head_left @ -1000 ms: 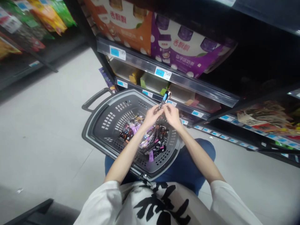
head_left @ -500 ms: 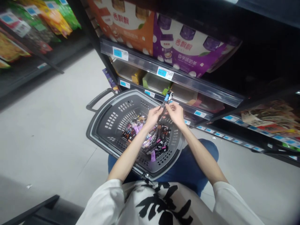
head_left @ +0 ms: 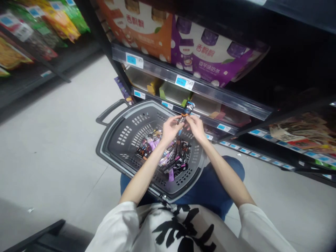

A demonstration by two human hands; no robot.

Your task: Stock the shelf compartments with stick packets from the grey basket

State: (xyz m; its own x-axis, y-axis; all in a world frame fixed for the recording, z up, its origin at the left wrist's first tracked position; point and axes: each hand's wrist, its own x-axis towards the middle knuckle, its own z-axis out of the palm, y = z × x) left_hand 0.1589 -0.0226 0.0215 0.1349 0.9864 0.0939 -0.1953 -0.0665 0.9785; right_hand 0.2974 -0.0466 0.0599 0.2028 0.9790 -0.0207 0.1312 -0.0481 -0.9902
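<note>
Both hands pinch a small dark stick packet above the far edge of the basket. My left hand grips it from the left, thumb and fingers closed on it. From the right, my right hand holds it with closed fingertips. The packet is black with blue and orange parts and a shiny end pointing away from me. Under my forearms, the grey plastic basket rests against my legs, its handle swung out to the left. Several similar packets, black, purple and silver, lie heaped inside, partly hidden by my left arm.
A shelf edge with price tags runs just beyond my hands. Purple drink boxes stand on it, and open display boxes sit below. Bagged goods fill another shelf at far left. Pale floor lies left of the basket.
The packet has turned in my fingers: a broader face with an orange band now shows, where a narrow side with a blue patch showed before. My hands have shifted only slightly.
</note>
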